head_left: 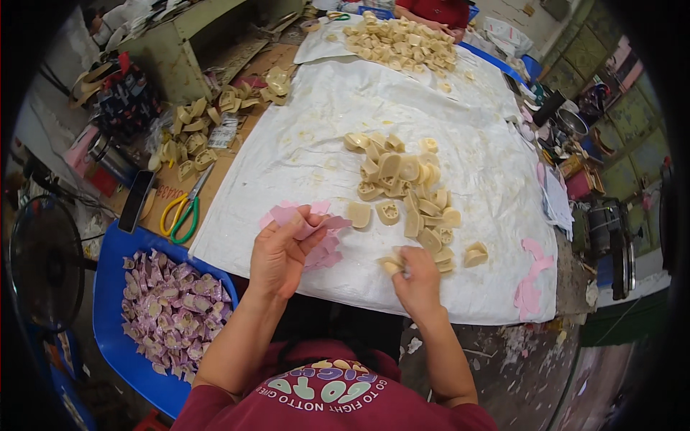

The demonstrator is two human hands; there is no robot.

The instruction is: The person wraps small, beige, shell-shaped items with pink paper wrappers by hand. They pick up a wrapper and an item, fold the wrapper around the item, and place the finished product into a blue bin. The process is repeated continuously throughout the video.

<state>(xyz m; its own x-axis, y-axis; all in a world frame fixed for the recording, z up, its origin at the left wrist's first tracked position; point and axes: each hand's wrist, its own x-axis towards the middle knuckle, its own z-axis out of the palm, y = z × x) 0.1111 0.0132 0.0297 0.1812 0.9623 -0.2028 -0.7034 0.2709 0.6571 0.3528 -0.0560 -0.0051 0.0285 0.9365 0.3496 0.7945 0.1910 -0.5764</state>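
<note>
My left hand [277, 251] is raised over the near edge of the table, its fingers closed on a thin pink cut piece of sheet material [327, 224]. Beneath and beside it lie more pink pieces [325, 257] on the white cloth. My right hand [418, 284], a little to the right and slightly blurred, pinches a small beige shoe heel [391, 265]. It is at the near end of a loose heap of beige heels [395, 169]. One heel [471, 253] lies apart to the right of that hand.
A blue basin [108, 287] at the lower left holds many pink-covered heels. Scissors [188, 208] with yellow and green handles and a phone [136, 201] lie beside the cloth. Pink strips [530, 287] rest at the right edge. Another person [435, 11] sits beyond a far heap [399, 43].
</note>
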